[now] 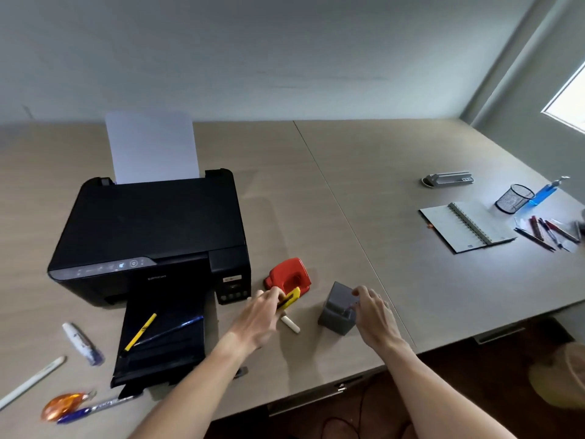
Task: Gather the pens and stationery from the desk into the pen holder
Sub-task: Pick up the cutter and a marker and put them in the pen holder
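A grey square pen holder (337,308) stands near the desk's front edge. My right hand (375,315) grips its right side and rim. My left hand (261,315) holds a yellow and black utility knife (290,297) in front of a red hole punch (289,275). A white stick-shaped item (290,324) lies below my left hand. A yellow pencil (141,332) and a dark blue pen (169,331) lie on the printer's output tray. At the left lie a white glue tube (83,343), a white pen (31,383), an orange tape dispenser (65,405) and a blue pen (95,410).
A black printer (152,236) with paper loaded fills the left middle of the desk. At the far right are an open spiral notebook (467,226), a black mesh cup (514,198), several pens (549,231), a grey stapler-like item (449,179) and a blue object (547,190).
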